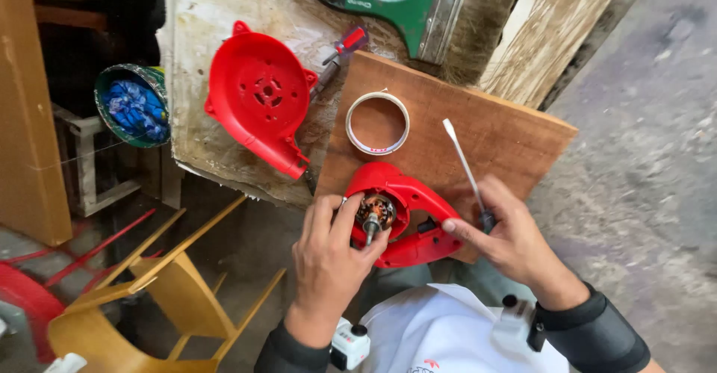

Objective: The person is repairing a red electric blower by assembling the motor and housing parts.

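Holding a red motor housing (407, 220) near the bottom middle of the frame, the left hand (328, 265) has its grip curled around the left edge, with the thumb and fingers closed on the small metal motor (373, 215) inside it. The right hand (508, 242) has its grip closed on the handle end of a thin screwdriver (464, 168), whose flat tip points up toward the upper middle. Its first finger also touches the right side of the housing. The housing rests on a brown wooden board (493, 130) that lies on the dirty tabletop (202, 14). A roll of tape (377, 123) lies on the board just above the housing. To the upper left lies a red cover (258, 93), with a small red-handled screwdriver (340, 52) beside it. A green paintbrush (411, 7) lies at the top. A yellow chair (157, 291) stands at the lower left.
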